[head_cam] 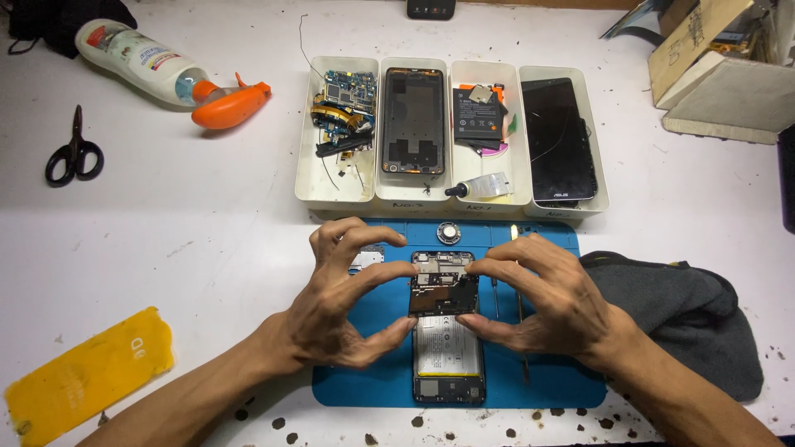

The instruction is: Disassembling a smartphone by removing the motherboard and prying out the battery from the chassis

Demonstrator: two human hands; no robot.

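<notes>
Your left hand (335, 302) and right hand (542, 302) both pinch the open phone (447, 331) by its sides, fingertips on the upper half near the circuit board. It lies back-open on the blue mat (364, 372) on the table (207, 215), battery showing below your hands. Four white trays (335, 194) of parts sit just beyond the mat, a dark cloth (696, 314) to your right.

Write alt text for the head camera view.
Both hands, left hand and right hand, pinch the upper part of an opened phone lying on a blue mat. Behind it stand four white trays of phone parts; scissors lie far left.
</notes>
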